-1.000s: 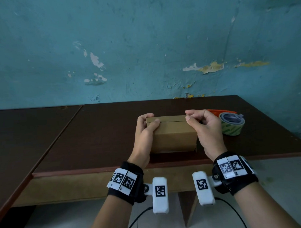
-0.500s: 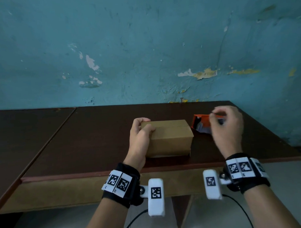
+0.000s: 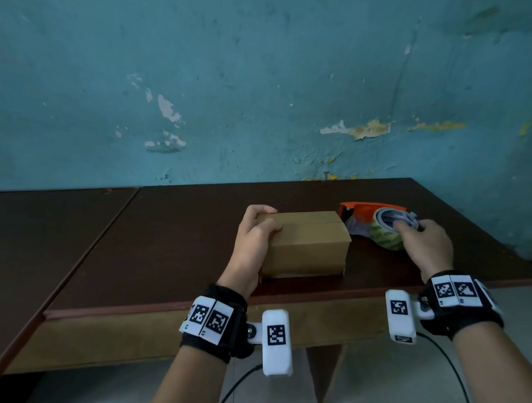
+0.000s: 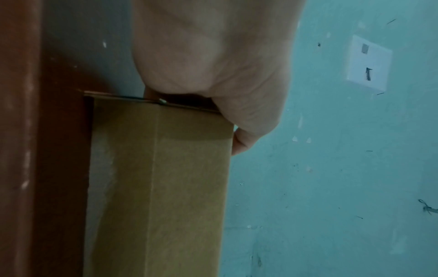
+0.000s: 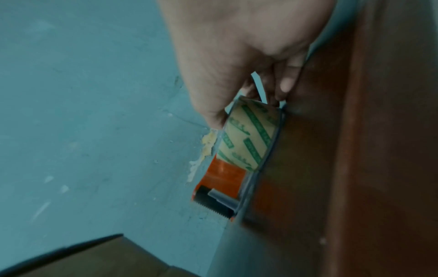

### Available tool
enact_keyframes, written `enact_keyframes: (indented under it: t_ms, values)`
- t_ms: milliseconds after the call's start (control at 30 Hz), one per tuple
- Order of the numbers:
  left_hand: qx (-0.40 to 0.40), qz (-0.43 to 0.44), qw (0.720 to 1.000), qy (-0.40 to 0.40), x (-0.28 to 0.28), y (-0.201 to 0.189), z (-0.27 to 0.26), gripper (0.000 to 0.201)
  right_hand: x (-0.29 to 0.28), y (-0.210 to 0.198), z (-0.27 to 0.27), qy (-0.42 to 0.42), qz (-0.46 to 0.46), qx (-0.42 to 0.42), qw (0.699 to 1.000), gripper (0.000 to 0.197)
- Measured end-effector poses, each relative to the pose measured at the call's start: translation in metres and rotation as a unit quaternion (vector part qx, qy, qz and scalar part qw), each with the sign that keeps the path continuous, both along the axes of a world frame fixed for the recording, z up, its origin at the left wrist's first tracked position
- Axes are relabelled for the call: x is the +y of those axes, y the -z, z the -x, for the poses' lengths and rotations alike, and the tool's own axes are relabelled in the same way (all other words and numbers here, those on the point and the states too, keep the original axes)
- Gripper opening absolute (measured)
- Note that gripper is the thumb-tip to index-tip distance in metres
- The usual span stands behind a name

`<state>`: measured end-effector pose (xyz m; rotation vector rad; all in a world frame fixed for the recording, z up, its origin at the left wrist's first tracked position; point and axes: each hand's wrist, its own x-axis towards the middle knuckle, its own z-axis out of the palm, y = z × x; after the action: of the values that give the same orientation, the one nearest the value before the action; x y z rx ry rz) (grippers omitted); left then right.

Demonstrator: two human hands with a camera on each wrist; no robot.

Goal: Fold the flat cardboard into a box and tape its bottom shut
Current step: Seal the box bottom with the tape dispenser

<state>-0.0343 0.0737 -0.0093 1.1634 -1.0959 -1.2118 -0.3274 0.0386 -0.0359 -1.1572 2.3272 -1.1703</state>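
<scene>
A small brown cardboard box (image 3: 308, 242) stands folded on the dark table (image 3: 170, 250), its two top flaps meeting at a seam. My left hand (image 3: 254, 235) grips its left end, thumb on top and fingers curled over the far edge; the left wrist view shows the box (image 4: 161, 187) under my palm. To the right lies an orange tape dispenser (image 3: 370, 212) with a green-printed tape roll (image 3: 386, 236). My right hand (image 3: 423, 244) holds the roll, with the thumb on one side and fingers round the far side, as in the right wrist view (image 5: 251, 135).
The table's front edge (image 3: 292, 300) runs just below my wrists. A second dark table (image 3: 43, 239) adjoins on the left. A peeling teal wall (image 3: 255, 96) stands behind the table's far edge.
My right hand left the box's right end, moved right to the tape dispenser and took hold of the roll. The left hand kept its grip on the box.
</scene>
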Motion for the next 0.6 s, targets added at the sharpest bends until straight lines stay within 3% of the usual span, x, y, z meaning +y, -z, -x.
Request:
enact_keyframes:
  t_ms: [100,233,300,400,600]
  values:
    - [-0.017,-0.003,1.0,0.019,0.0,-0.002,-0.003,0.021,0.004,-0.006,-0.005,-0.018,-0.018,0.009,1.0,0.032]
    - [-0.029,-0.01,0.999,0.032,0.001,-0.002,-0.004,0.021,0.008,-0.018,-0.006,-0.001,-0.058,-0.002,0.998,0.03]
    - [-0.027,-0.008,0.999,0.035,0.001,-0.002,-0.004,0.022,0.009,-0.02,-0.004,0.016,-0.075,-0.061,0.995,0.032]
    - [-0.031,-0.006,0.999,0.04,0.002,-0.003,-0.005,0.023,0.008,-0.017,0.007,0.014,-0.014,-0.203,0.979,0.042]
    - [-0.029,-0.01,0.999,0.035,0.002,-0.002,-0.004,0.021,0.015,-0.024,0.021,0.004,0.099,-0.432,0.896,0.03]
